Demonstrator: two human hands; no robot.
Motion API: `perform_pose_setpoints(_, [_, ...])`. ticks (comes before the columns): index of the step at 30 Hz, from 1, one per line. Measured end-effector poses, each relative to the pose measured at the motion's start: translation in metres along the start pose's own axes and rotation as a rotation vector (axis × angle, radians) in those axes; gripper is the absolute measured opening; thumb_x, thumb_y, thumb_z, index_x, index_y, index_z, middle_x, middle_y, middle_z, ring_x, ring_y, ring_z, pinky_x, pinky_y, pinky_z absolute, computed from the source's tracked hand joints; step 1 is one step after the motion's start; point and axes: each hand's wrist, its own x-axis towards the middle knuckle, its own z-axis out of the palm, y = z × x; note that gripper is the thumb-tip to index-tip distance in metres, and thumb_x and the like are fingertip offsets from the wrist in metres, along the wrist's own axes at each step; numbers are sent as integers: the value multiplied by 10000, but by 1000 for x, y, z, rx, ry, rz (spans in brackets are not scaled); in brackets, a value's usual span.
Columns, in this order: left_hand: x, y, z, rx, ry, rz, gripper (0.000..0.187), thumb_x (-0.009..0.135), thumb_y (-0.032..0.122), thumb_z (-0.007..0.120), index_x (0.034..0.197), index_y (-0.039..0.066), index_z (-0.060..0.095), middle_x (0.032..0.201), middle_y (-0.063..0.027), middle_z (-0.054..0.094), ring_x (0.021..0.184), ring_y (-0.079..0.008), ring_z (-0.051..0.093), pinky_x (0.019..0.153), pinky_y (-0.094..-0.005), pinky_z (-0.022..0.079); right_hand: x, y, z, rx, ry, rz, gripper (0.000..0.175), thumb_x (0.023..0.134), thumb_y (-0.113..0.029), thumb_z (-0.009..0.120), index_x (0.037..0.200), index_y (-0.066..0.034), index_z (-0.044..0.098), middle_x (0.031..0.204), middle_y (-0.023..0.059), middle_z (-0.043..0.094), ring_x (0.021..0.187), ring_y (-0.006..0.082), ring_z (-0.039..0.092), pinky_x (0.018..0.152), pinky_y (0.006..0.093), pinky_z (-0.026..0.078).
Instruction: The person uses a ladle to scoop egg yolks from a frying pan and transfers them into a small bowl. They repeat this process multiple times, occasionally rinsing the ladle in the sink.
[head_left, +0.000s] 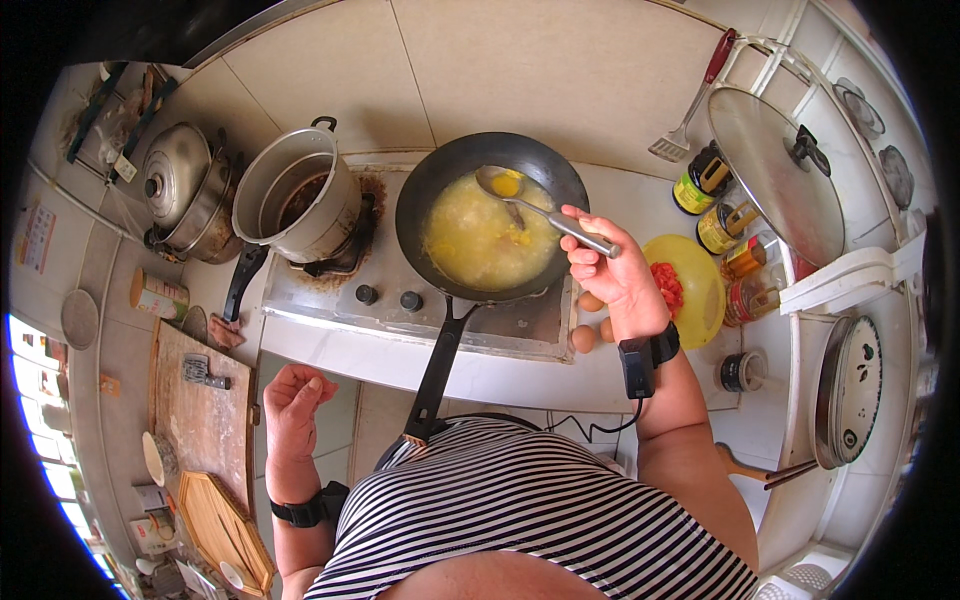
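Observation:
A black wok (491, 150) sits on the gas stove (322, 300), holding pale yellow liquid (480, 240) with bits of egg in it. My right hand (607, 266) grips the handle of a metal spoon (559, 219). The spoon's bowl is over the liquid and has a yellow egg yolk (506, 184) in it. Beside my right wrist are several brown eggs (583, 339) and a yellow-green plate (703, 292) with chopped red pieces (666, 289), partly hidden by my forearm. My left hand (300, 397) hangs in front of the counter, fingers curled, touching nothing; whether its fingers are fully closed is unclear.
The wok's handle (439, 367) points towards my body. At the left stand an open pressure cooker pot (296, 195), a lidded steel pot (176, 187) and a wooden board (199, 420) with a cleaver (204, 373). Jars (694, 187) and a glass lid (780, 172) are at the right.

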Motion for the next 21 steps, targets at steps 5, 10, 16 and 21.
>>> perform_pose_setpoints(5, [0,0,-1,25,-18,4,64,863,88,600,879,30,578,795,-50,623,724,-140,631,703,-272,515,-1,-1,-4,36,-7,-3,290,857,-173,577,1117,-59,512,752,96,561,515,78,486,447,189,386])
perform_pose_setpoints(10, [-1,-1,1,16,-8,-1,60,856,59,579,878,4,585,784,-58,627,721,-135,616,712,-262,499,-6,-1,-3,0,21,-25,295,854,-163,580,1116,-50,504,753,98,560,511,81,486,438,192,381])
perform_pose_setpoints(16, [1,-3,1,16,-40,-1,64,864,84,596,890,27,581,798,-47,625,722,-140,627,702,-268,511,-16,-1,6,-108,85,-83,321,851,-138,577,1145,-27,509,743,98,567,495,88,487,419,200,370])
perform_pose_setpoints(21, [1,-3,4,4,-44,-3,54,865,72,583,887,23,583,800,-50,627,718,-137,618,703,-262,501,-29,3,12,-307,92,-159,391,839,-116,588,1204,6,517,706,104,583,477,95,495,410,217,369])
